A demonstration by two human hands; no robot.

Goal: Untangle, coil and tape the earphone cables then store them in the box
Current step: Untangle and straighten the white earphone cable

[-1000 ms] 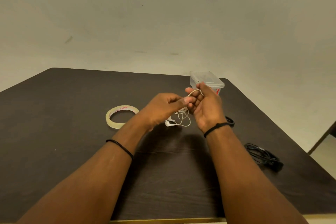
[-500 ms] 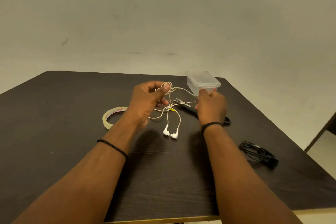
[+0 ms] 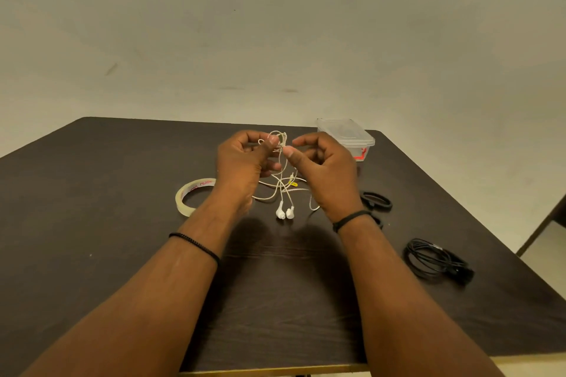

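both hands are raised above the dark surface (image 3: 92, 193), close together, working a tangle of white earphone cable (image 3: 280, 184). the left hand (image 3: 245, 162) pinches a small knot of loops between thumb and fingers at the top of the tangle; the right hand (image 3: 324, 168) pinches a strand just beside it between thumb and forefinger, its other fingers curled loosely. thumbs nearly meet at the knot.

from there the cable hangs down in loose, crossing strands — a small yellow tag shows partway down — and the two white earbuds (image 3: 284, 212) lie side by side, at or just above the surface between the two wrists. a further loop of the cable trails to the right, under the right wrist.

a roll of clear tape (image 3: 191, 196) lies flat on the surface to the left, just beside the left forearm. the clear plastic box (image 3: 346, 135) with its lid on sits at the far right corner, behind the right hand; something red shows through its wall. a coiled black earphone cable (image 3: 435, 260) lies near the right edge, well apart from the hands. black scissor handles (image 3: 378, 202) show just beyond the right wrist, the blades hidden. each wrist wears a thin black band.
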